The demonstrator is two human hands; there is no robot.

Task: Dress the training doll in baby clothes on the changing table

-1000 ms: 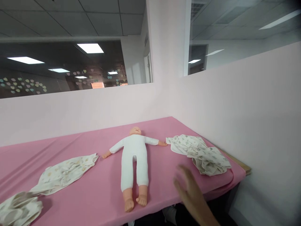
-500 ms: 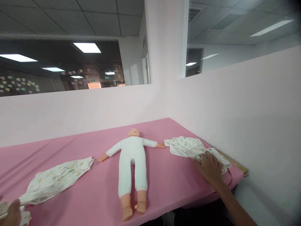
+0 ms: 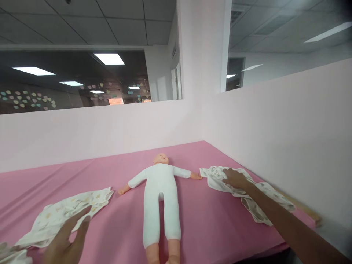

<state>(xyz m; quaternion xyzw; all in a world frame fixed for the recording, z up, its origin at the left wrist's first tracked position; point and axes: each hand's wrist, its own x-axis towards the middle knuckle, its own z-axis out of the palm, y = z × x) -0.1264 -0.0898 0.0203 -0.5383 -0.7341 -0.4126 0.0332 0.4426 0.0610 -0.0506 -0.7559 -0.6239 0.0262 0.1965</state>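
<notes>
A baby doll (image 3: pixel 161 198) in a white long-sleeved suit lies face up on the pink-covered table (image 3: pixel 205 223), arms spread. My left hand (image 3: pixel 67 236) is open, thumb and fingers apart, over a white baby top (image 3: pixel 64 211) with a yellowish print. On the right, my right hand (image 3: pixel 237 178) rests on a white printed baby top (image 3: pixel 216 176), its fingers closed down on the cloth; the fingertips are partly hidden. Another white garment (image 3: pixel 258 211) lies rumpled under my right forearm, partly covered by it.
White walls (image 3: pixel 286 135) meet in a corner behind the table, with glass panes above. A further white ruffled cloth (image 3: pixel 13 255) lies at the lower left. A wooden board edge (image 3: pixel 298 207) shows along the right wall.
My left hand has moved right and opened, off the cloth at the lower left. My right hand has gone farther up onto the top; the garment near it lies farther right and nearer.
</notes>
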